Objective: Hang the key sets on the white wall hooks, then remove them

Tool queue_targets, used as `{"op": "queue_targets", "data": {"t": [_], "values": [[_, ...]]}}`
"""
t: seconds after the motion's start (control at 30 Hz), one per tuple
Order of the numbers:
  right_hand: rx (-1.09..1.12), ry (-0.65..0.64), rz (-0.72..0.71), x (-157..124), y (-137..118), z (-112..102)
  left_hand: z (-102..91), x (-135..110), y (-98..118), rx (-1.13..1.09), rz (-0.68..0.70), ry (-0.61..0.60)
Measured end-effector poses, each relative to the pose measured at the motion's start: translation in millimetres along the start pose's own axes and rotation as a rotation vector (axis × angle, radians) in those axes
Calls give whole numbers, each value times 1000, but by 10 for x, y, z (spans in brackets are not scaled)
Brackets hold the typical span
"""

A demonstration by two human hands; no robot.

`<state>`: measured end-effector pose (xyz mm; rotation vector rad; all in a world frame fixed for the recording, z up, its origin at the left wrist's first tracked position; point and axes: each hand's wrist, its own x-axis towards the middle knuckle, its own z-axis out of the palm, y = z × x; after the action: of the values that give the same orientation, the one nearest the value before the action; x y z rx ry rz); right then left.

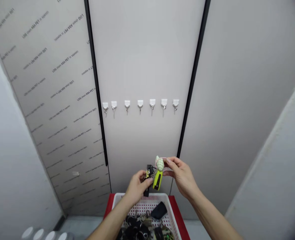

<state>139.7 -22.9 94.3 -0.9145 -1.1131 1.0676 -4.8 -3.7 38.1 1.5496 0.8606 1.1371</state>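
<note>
Above the basket, my left hand [138, 186] is closed around a black keychain with yellow marks [148, 180]. My right hand [181, 175] pinches a thin pinkish loop at the top of another keychain. From that loop hang a pale green ridged charm [160, 164] and a bright yellow-green piece with a dark slot [158, 180]. The two bunches are close together, and I cannot tell whether they are linked. Below, a white perforated basket [173, 216] holds a pile of dark keychains and keys [139, 226] and a black rounded fob [159, 210].
A row of several white adhesive hooks [140, 104] runs across the grey wall panel [144, 60]. Black strips [197, 53] border the panel. Under the basket is a red surface [179, 213]. Several white round lids [38, 234] stand at the lower left.
</note>
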Motion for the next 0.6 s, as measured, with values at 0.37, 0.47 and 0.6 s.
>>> {"op": "queue_targets", "data": {"t": [0.37, 0.47, 0.6], "values": [[-121, 64, 18, 79, 182, -208, -326, 176, 388, 619, 57, -151], [-218, 45, 20, 69, 256, -237, -371, 233, 563, 871, 160, -132], [-327, 17, 12, 53, 290, -243, -344, 321, 782, 997, 190, -200]]}}
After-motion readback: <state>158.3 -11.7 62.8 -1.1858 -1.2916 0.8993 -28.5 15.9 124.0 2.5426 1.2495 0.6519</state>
